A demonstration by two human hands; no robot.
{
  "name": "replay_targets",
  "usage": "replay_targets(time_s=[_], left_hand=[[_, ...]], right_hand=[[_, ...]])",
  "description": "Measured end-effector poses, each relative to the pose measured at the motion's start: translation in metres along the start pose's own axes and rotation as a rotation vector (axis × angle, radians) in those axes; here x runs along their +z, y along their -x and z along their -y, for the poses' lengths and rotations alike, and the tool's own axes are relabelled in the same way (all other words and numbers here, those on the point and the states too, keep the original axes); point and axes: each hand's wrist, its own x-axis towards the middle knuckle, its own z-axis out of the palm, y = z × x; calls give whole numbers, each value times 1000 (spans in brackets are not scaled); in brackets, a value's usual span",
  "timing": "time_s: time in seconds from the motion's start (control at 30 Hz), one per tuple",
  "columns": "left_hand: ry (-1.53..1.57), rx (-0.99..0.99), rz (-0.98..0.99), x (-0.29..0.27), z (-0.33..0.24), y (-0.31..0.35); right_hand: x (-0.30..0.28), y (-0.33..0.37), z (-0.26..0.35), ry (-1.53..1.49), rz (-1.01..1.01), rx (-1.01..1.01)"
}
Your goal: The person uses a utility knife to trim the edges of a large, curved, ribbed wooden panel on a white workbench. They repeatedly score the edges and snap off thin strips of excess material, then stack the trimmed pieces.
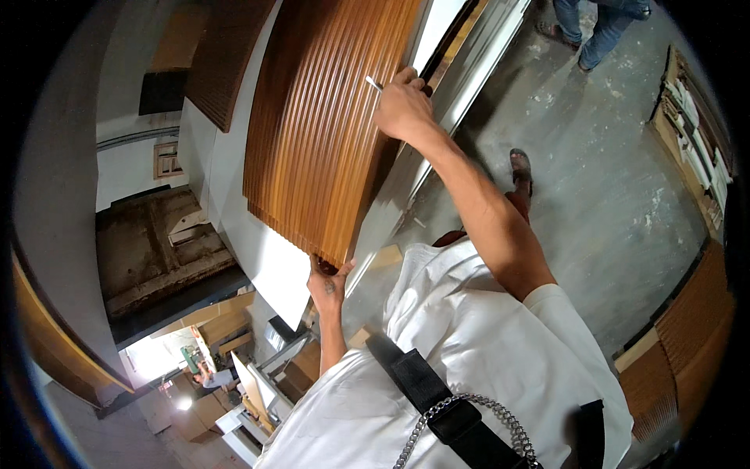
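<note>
A glossy brown ribbed wooden panel [320, 125] lies on a white surface [289, 270] in front of me. My left hand [326, 288] grips its near end, thumb on one side and fingers tucked out of sight beneath. Closed near the panel's right edge, my right hand [402, 105] holds a slim tool [374, 83] with a pale tip pointing over the ribs. Most of that tool is hidden in my fist, so its kind is unclear. Something dark shows past my fingers.
A darker ribbed panel [226, 62] lies at the far left. White trim [480, 74] runs along the right edge. Another person's legs in jeans [598, 31] stand at the upper right. Stacked pieces [695, 141] lie against the right side; cardboard boxes [199, 414] sit at lower left.
</note>
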Motion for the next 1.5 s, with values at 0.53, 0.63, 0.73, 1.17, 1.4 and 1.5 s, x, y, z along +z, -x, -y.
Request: replay_targets(time_s=[0.53,0.63,0.73,1.17,1.4,1.5], left_hand=[[-498,570,-151,11,24,-46],[-726,635,-226,8,16,-45],[-711,813,-198,14,0,-71],[-649,931,-42,106,-294,-193],[-619,988,-1,163,-452,-253],[-562,969,10,188,-519,-266]], right_hand=[[0,11,-33,-80,112,-291],[4,29,-67,-256,125,-297],[4,53,-98,-373,126,-289],[-51,103,-231,-1026,99,310],[-98,84,-236,-1148,99,495],[-141,50,-233,-1025,64,427]])
